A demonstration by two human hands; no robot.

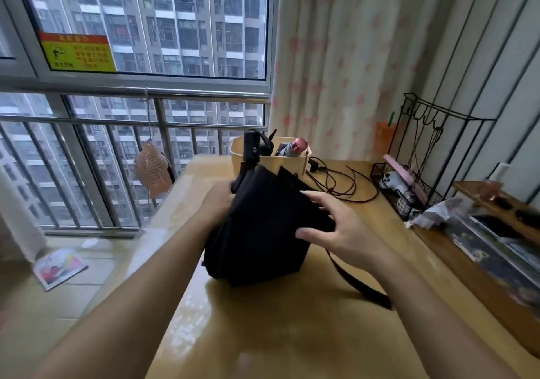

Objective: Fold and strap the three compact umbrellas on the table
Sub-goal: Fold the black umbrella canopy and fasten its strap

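Grey tower blocks fill the window (152,22) behind a yellow counter (277,334) that runs from the bottom of the frame up to its centre. We have the black umbrella (263,232) at mid-frame, its loose canopy bunched in wide folds, low end on the counter. Its handle (250,146) stands up at upper centre, so the long axis runs from there down toward us.

Our left hand (217,201) sits at the canopy's upper left, near the shaft. The cloth hides its fingers, so we cannot tell how it closes.

Our right hand (339,228) lies on the right flank of the canopy with fingers straight and spread, thumb low against the fabric, pressing and not gripping.

What matters next is the strap (359,286). It trails from under the right hand toward the lower right, flat on the counter and nearer that hand than the left. We judge the folds need gathering round the shaft before it can wrap.

Behind, a beige box (263,161) holds a pink-tipped umbrella (295,147).
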